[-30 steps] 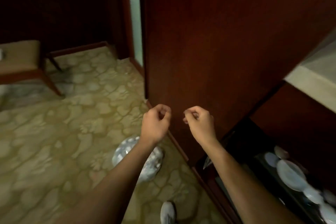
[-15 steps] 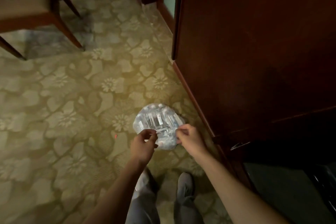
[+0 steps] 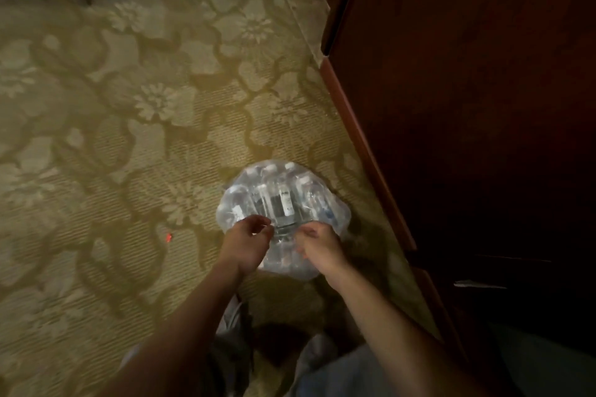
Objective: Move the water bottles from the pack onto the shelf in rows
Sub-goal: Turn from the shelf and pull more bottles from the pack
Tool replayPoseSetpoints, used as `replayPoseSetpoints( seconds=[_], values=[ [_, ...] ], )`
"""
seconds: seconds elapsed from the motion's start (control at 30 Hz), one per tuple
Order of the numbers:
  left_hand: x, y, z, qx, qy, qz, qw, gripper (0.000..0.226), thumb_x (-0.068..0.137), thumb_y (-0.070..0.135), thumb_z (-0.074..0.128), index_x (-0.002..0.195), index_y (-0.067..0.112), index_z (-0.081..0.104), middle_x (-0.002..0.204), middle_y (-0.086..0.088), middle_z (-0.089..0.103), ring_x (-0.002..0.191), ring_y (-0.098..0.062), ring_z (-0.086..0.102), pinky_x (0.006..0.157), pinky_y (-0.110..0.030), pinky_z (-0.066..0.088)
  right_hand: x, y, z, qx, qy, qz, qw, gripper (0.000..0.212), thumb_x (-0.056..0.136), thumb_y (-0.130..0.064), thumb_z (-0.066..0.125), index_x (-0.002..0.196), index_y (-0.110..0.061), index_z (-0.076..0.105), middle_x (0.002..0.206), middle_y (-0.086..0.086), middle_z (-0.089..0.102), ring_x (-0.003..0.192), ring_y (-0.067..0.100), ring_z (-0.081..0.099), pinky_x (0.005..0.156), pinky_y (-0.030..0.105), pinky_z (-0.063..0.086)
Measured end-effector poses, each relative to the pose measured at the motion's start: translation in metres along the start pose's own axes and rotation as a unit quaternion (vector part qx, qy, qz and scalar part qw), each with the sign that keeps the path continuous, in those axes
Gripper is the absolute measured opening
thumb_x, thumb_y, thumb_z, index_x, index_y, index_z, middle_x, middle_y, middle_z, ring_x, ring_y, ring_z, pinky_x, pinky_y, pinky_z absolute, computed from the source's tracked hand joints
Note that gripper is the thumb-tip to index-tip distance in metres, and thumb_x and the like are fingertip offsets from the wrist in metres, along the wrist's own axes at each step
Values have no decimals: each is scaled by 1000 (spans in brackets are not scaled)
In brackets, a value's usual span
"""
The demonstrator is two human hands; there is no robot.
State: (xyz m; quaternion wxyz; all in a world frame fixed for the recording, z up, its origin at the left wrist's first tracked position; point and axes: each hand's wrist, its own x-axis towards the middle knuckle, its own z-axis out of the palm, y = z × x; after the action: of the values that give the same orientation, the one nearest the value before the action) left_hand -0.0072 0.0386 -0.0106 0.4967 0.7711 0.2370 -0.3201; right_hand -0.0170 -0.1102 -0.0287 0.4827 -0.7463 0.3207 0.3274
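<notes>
Pack (image 3: 283, 213) of water bottles, sealed in clear plastic wrap, lying on the patterned carpet (image 3: 129, 106) just beside the dark wooden cabinet (image 3: 467, 106) at right. Left hand (image 3: 246, 246) and right hand (image 3: 317, 248) pinch the wrap at the pack's near edge, fingers curled on the film. A second ago both hands were raised and clenched on nothing, and the pack lay partly hidden below; they have since come down onto it. Unwrapping appears to be starting; no bottle is out, and no shelf is in view.
</notes>
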Motion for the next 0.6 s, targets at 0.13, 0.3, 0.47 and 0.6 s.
replayPoseSetpoints(
  seconds=[0.13, 0.3, 0.47, 0.6],
  values=[
    [62, -30, 13, 90, 2, 30, 995, 28, 98, 20, 56, 123, 15, 68, 121, -5, 71, 103, -26, 70, 93, -36, 55, 73, 31, 31, 39, -8, 43, 998, 21, 96, -17, 51, 110, -15, 65, 104, 6, 66, 102, 25, 66, 97, 45, 54],
    [117, -29, 23, 195, -53, 65, 977, 32, 96, 20, 55, 126, 16, 65, 112, -8, 72, 102, -25, 68, 90, -33, 53, 123, 55, 39, -54, -21, 11, 998, 26, 95, -13, 44, 105, -12, 68, 98, 5, 65, 88, 17, 62, 71, 25, 48],
    [149, -10, 44, 336, -117, 127, 926, 36, 98, 28, 52, 133, 22, 60, 133, -8, 63, 121, -26, 59, 100, -34, 47, 140, 66, 33, -171, 111, -69, 977, 39, 97, -9, 45, 134, 1, 52, 138, 18, 51, 125, 30, 53, 92, 27, 40],
    [168, -5, 59, 377, -128, 138, 907, 35, 100, 23, 47, 130, 18, 63, 132, -10, 64, 122, -26, 59, 98, -32, 45, 131, 71, 52, -282, 174, -173, 928, 67, 98, -9, 46, 155, 5, 14, 166, 18, -3, 153, 23, 14, 117, 26, 27]
  ],
)
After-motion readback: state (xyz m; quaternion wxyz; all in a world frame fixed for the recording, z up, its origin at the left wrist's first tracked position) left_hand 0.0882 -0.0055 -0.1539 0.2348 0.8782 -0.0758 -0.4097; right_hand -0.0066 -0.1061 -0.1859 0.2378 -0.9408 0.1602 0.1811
